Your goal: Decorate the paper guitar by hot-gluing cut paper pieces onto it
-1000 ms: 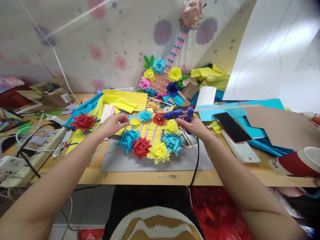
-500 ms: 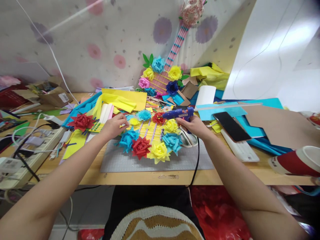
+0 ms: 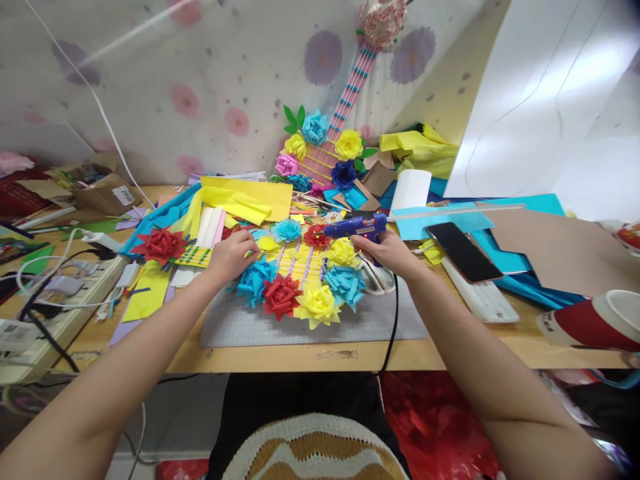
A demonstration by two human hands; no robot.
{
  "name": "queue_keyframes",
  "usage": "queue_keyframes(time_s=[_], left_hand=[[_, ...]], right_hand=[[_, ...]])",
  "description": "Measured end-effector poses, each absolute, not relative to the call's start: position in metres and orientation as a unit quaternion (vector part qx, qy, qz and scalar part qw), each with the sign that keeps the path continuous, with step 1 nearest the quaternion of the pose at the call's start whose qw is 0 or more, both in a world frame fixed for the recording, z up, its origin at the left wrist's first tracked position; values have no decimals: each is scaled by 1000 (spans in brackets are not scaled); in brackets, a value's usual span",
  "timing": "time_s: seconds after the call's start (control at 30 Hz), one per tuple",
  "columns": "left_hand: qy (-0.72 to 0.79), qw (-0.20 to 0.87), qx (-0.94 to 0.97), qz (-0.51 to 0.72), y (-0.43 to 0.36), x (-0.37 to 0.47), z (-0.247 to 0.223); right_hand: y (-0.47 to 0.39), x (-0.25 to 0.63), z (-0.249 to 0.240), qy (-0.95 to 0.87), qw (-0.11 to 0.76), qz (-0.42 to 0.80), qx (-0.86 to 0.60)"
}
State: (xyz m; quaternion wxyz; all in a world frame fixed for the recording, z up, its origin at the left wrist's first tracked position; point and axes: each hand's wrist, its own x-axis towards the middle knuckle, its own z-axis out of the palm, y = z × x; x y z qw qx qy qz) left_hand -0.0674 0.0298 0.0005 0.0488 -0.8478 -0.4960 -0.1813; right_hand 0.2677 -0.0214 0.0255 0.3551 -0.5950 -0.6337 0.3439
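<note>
A yellow paper guitar [image 3: 300,258] lies on the grey cutting mat [image 3: 235,327], ringed by red, yellow and blue paper flowers. Its striped neck [image 3: 196,256] points left and ends at a large red paper flower [image 3: 161,245]. My left hand [image 3: 233,256] is over the spot where neck meets body, fingers pinched together; what they hold, if anything, is too small to make out. In my right hand [image 3: 380,247] is a blue hot glue gun [image 3: 356,227], its nozzle pointing left above the guitar's red and yellow flowers. A clear glue stick [image 3: 450,213] sticks out of its back.
Scissors [image 3: 376,275] lie under my right wrist, with the glue gun's black cord [image 3: 397,320] hanging over the table edge. A phone [image 3: 464,252] and a paper cup [image 3: 593,321] stand right. At left is a power strip [image 3: 80,300]; behind leans a pink flowered guitar [image 3: 345,107].
My left hand has shifted very slightly, its fingers still pinched. The glue gun stays in almost the same place in my right hand. The view has tilted a little.
</note>
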Motion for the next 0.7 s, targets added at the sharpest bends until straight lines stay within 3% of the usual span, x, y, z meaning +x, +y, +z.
queue_keyframes(time_s=[0.7], left_hand=[[-504, 72, -845, -166, 36, -59, -5]], right_hand=[[-20, 268, 26, -626, 361, 338, -604]])
